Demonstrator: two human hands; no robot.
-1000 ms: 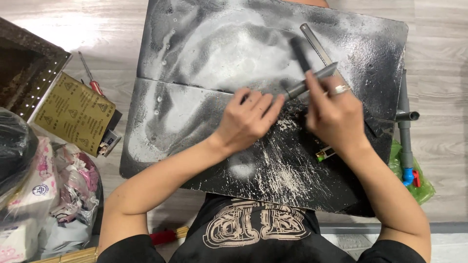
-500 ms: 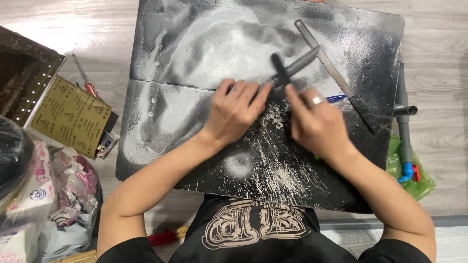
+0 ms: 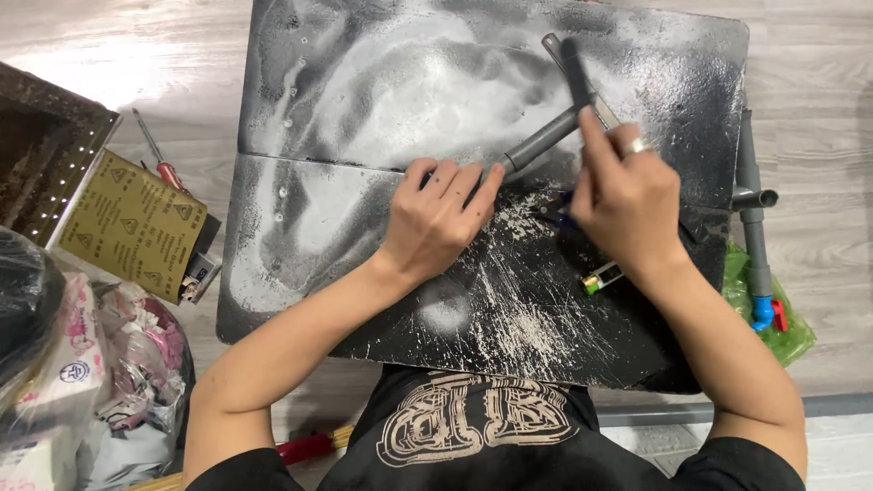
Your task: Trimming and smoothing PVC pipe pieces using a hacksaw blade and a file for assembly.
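The left hand [image 3: 441, 218] pinned the grey pipe [image 3: 543, 139] on the dusty surface [image 3: 364, 109]; the right hand [image 3: 627, 195], fingers clenched around a file [image 3: 575, 68], was rubbing it, needing firm strokes

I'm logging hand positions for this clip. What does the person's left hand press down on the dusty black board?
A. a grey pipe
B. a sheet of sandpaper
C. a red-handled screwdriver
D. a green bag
A: the left hand lies flat on the near end of the grey pipe, pinning it to the black board, while the sandpaper and screwdriver lie untouched on the floor beside the board.
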